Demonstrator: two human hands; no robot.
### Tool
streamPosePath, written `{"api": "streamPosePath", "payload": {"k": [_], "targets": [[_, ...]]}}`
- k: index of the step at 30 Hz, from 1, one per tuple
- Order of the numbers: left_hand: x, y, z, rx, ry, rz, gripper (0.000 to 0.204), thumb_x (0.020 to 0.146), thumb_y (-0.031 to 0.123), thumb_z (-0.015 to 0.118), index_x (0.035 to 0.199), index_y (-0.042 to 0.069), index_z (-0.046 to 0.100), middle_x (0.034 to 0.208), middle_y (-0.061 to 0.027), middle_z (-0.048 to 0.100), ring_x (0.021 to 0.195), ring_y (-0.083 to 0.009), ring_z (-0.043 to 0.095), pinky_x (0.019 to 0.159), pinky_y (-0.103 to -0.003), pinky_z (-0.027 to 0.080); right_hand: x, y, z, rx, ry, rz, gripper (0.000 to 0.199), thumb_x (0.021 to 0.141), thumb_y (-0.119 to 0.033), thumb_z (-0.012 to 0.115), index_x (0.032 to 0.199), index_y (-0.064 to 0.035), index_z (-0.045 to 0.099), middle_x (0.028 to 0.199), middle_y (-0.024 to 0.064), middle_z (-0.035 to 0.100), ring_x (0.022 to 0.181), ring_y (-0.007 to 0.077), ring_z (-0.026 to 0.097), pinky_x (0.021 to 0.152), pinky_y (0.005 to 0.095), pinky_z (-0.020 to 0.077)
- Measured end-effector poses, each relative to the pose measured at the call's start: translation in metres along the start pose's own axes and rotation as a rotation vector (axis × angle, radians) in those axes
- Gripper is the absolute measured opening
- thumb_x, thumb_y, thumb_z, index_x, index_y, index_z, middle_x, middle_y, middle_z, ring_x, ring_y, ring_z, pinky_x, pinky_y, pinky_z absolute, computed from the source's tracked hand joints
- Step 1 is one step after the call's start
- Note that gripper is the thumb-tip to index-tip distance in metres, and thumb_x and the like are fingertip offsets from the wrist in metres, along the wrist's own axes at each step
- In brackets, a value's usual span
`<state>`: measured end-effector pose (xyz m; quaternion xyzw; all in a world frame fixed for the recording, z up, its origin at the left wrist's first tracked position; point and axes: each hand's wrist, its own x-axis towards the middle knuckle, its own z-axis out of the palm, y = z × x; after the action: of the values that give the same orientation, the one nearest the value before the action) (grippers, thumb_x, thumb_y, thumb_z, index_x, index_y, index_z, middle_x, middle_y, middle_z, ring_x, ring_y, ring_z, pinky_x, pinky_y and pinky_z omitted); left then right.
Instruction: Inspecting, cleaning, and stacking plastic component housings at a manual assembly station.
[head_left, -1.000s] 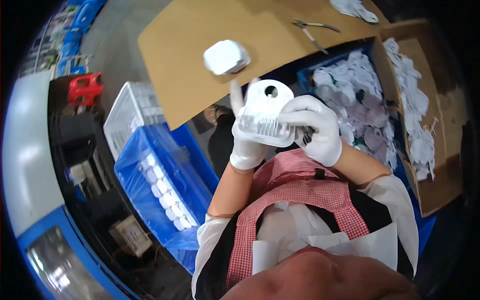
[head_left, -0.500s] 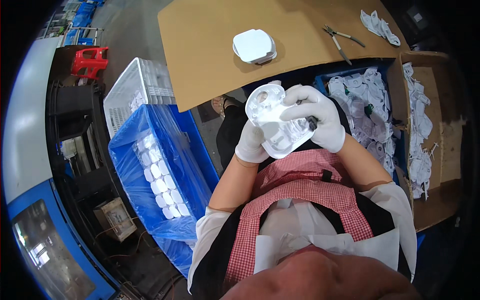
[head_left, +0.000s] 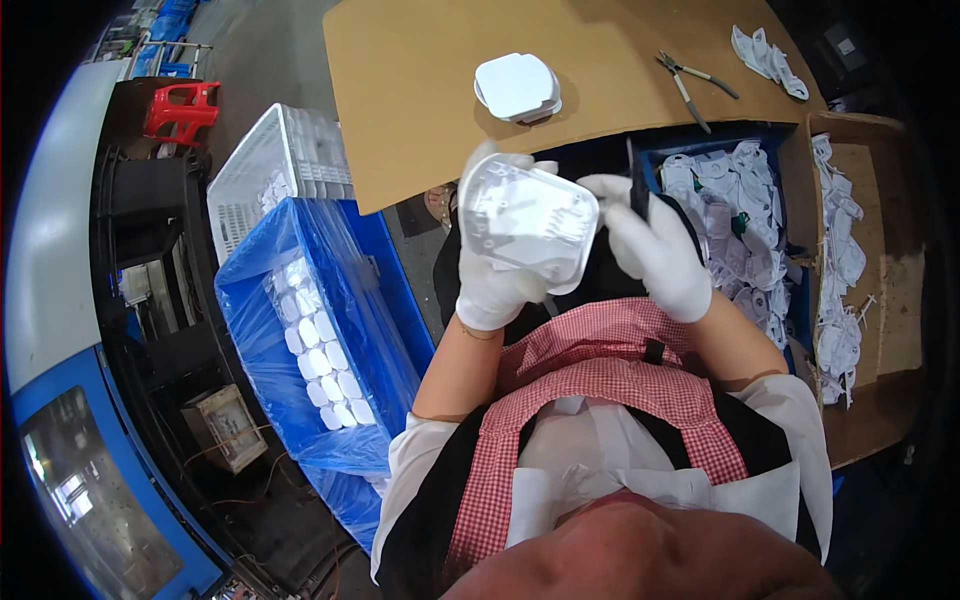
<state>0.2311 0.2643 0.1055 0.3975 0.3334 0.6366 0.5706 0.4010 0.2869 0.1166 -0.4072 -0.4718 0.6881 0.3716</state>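
In front of my body, my gloved left hand [head_left: 492,285] grips a white plastic housing [head_left: 535,225] by its left side. The moulding is hollow, with ribs and small posts on the face I see. Just right of it, my gloved right hand [head_left: 655,250] is apart from the housing, its fingers curled. A slim dark tool [head_left: 638,180] sticks up from that hand; motion blurs it and its kind is unclear. On the brown tabletop ahead rests a short stack of white plastic covers [head_left: 518,88].
Cutting pliers [head_left: 684,90] and white moulded pieces [head_left: 768,62] lie on the cardboard-topped table [head_left: 420,60]. At right stand a blue bin [head_left: 650,160] and a cardboard box [head_left: 895,385], both holding white parts. A blue-lined crate [head_left: 250,270] of stacked white pieces and a white basket [head_left: 315,160] stand left.
The housing has turned in my left hand and shifted slightly left. My right hand has drawn away to its right, and the dark tool now points upward.
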Motion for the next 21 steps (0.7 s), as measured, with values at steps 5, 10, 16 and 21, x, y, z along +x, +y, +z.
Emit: {"api": "streamPosePath", "payload": {"k": [5,10,16,21], "targets": [[-0.003,0.006,0.012,-0.138,0.026,-0.112,0.086,0.074,0.024,0.078,0.141,0.009,0.026,0.125,-0.0151,0.048,0.121,-0.0328,0.048,0.097,-0.045,0.047,-0.007,-0.012,0.005,0.090,-0.065,-0.009,0.037,0.092,-0.013,0.048,0.124,0.0057,0.048,0.112,0.0066,0.056,0.101,0.0101,0.051,0.088,0.0250,0.0401],[-0.003,0.003,0.001,0.029,-0.097,-0.020,0.102,0.061,0.019,0.085,0.140,0.008,0.021,0.128,-0.0136,0.044,0.124,-0.0314,0.044,0.100,-0.044,0.043,-0.012,-0.020,0.003,-0.628,0.116,-0.241,0.049,0.085,-0.012,0.052,0.132,0.0008,0.043,0.119,0.0158,0.052,0.101,0.0217,0.055,0.091,0.0298,0.0409],[-0.004,0.000,0.004,0.328,-0.043,0.210,0.110,0.061,0.022,0.087,0.141,0.005,0.013,0.132,-0.0131,0.037,0.127,-0.0312,0.040,0.103,-0.043,0.038,-0.030,-0.033,0.014,-0.863,0.032,-0.472,0.046,0.076,-0.002,0.052,0.122,-0.0045,0.058,0.105,0.0152,0.048,0.073,0.0213,0.051,0.069,0.0295,0.0447],[-0.003,0.001,0.006,0.395,-0.031,0.291,0.111,0.058,0.015,0.087,0.140,0.004,0.014,0.132,-0.0122,0.036,0.128,-0.0337,0.038,0.103,-0.044,0.038,-0.029,-0.026,0.018,-0.812,0.073,-0.489,0.045,0.073,0.000,0.054,0.118,-0.0053,0.062,0.100,0.0116,0.048,0.071,0.0178,0.050,0.065,0.0268,0.0429]]}}
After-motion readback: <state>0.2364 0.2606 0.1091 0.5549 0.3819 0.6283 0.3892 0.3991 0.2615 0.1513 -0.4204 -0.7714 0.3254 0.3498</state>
